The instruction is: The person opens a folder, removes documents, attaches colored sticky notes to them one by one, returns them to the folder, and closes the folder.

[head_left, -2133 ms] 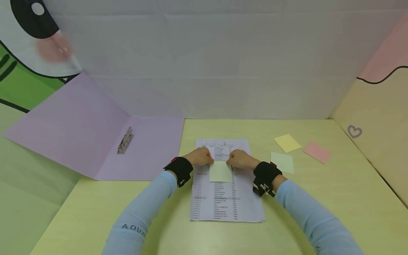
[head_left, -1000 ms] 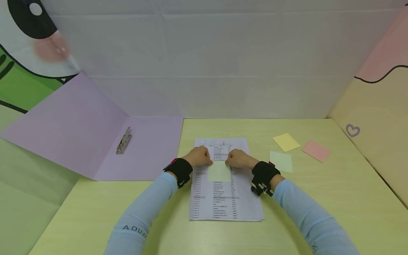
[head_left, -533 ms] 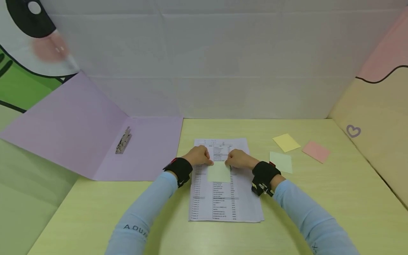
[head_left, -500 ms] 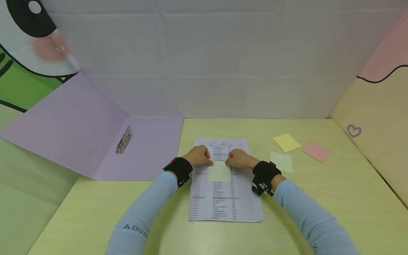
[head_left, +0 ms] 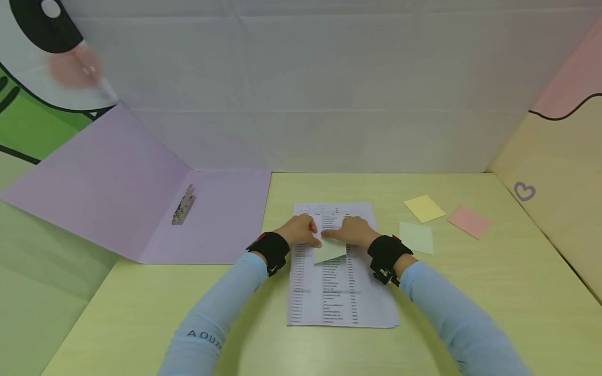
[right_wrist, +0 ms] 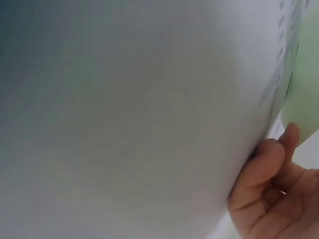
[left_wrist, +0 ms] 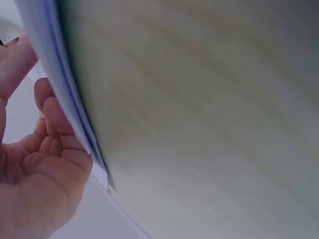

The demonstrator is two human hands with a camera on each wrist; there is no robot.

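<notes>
A pale green sticky note (head_left: 329, 252) lies on a stack of printed sheets (head_left: 340, 297) in the middle of the table. Its lower edge slants, and the right side looks slightly raised. My left hand (head_left: 301, 230) rests on the sheets, thumb stretched to the note's upper left corner; in the left wrist view its other fingers curl loosely beside the paper edges. My right hand (head_left: 355, 231) lies across the note's top edge, thumb pointing left towards the left thumb. In the right wrist view, a fingertip (right_wrist: 291, 130) touches the green note.
An open lilac folder (head_left: 226, 219) with a metal clip (head_left: 183, 205) stands at the left, its cover propped up. Yellow (head_left: 425, 208), pink (head_left: 469, 222) and pale green (head_left: 416, 237) notes lie at the right. Fabric panels enclose the table at the back and sides.
My right hand has moved left along the note's top edge, and its thumb is now stretched out. The sheets and left hand have shifted slightly right; the note has tilted.
</notes>
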